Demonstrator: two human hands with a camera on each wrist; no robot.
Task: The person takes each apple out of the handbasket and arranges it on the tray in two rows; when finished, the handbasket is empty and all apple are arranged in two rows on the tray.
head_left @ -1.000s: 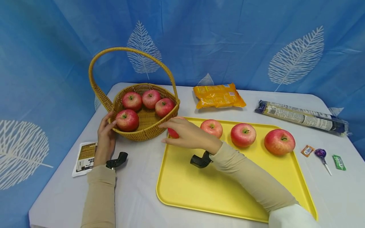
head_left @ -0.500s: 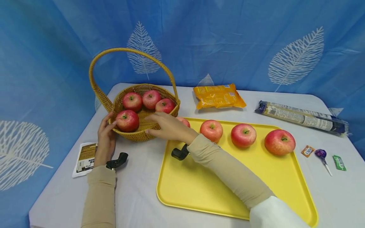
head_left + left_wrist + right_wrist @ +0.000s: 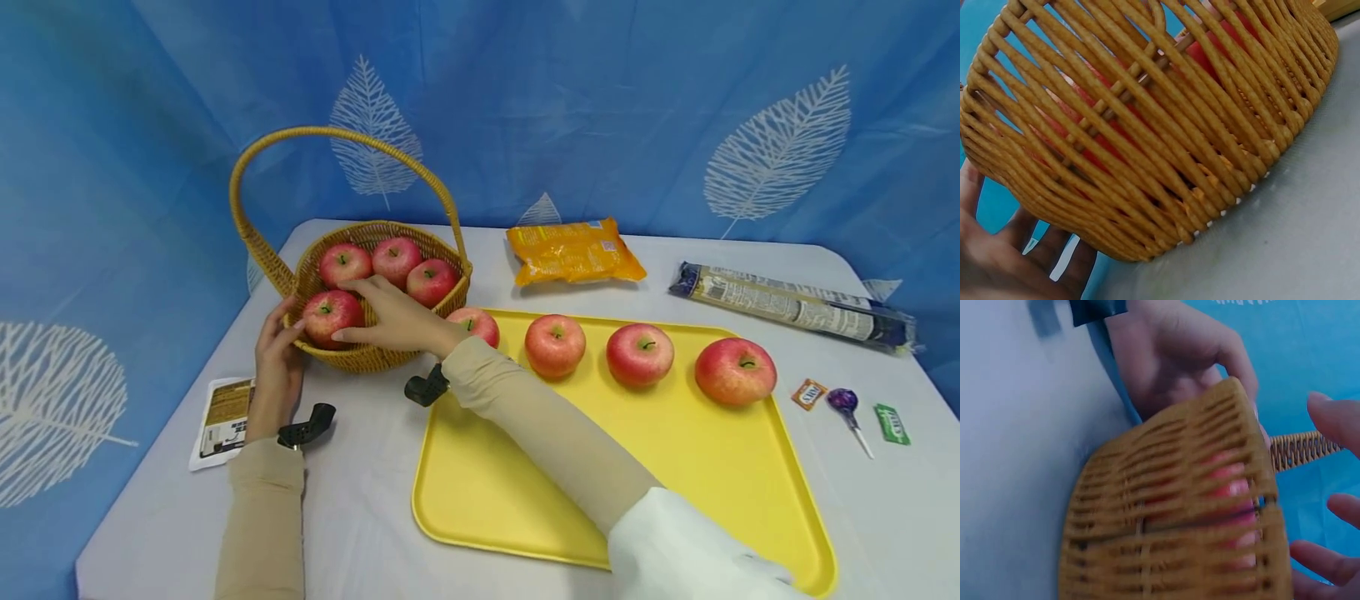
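A wicker basket (image 3: 390, 354) (image 3: 1166, 125) (image 3: 1172, 537) holds several red apples. My left hand (image 3: 285, 321) (image 3: 1179, 356) grips the basket's left wall at the rim, and its palm shows in the left wrist view. My right hand (image 3: 352, 312) reaches over the basket's near rim with its fingers spread, holding nothing. Its fingers (image 3: 1335, 422) lie against the front-left apple (image 3: 326, 315). On the yellow tray (image 3: 525, 483) stands a row of several apples, the leftmost (image 3: 476, 323) just behind my right forearm.
Behind the tray lies an orange snack bag (image 3: 573, 250), with a long printed packet (image 3: 795, 307) at the back right. A small orange sweet (image 3: 808, 395), a purple lollipop (image 3: 846, 404) and a green sweet (image 3: 891, 425) lie right of the tray. A flat sachet (image 3: 223, 412) lies by my left wrist.
My right hand let go of an apple at the left end of the tray's row and moved left into the basket. The left hand stayed on the basket.
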